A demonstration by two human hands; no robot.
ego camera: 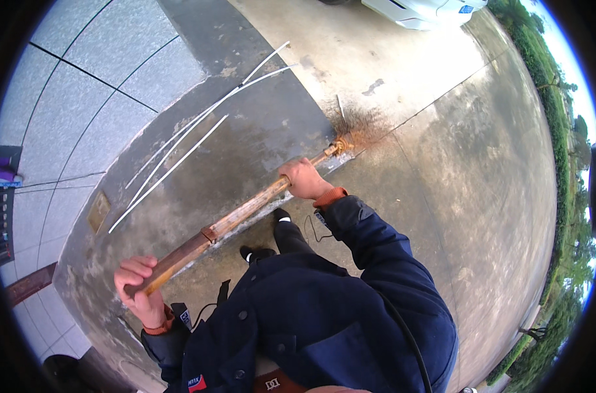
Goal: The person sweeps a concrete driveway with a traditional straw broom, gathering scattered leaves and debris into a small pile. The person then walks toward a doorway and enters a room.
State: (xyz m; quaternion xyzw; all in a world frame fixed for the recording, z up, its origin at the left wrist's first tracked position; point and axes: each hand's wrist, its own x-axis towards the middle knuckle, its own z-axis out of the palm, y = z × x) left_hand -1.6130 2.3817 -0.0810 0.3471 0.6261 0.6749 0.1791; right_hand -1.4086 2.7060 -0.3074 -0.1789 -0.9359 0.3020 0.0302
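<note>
A long wooden post (pixel 246 209) slants across in front of me, darker and squared at its near end. My left hand (pixel 139 287) holds that near end, fingers on one side and thumb on the other. Farther along, my right hand (pixel 305 179) is closed around the slimmer, worn part. Beyond it, the narrow far end (pixel 333 149) meets an orange-brown patch (pixel 359 137) on the concrete; whether it touches the ground I cannot tell. A short thin rod (pixel 341 108) lies beside that patch.
Several long white rods (pixel 175 167) lie on the grey concrete floor (pixel 229 162) to the left. A tiled wall (pixel 106 64) borders that side. The front of a white vehicle (pixel 420 12) stands at the top. A hedge (pixel 556 123) runs along the right.
</note>
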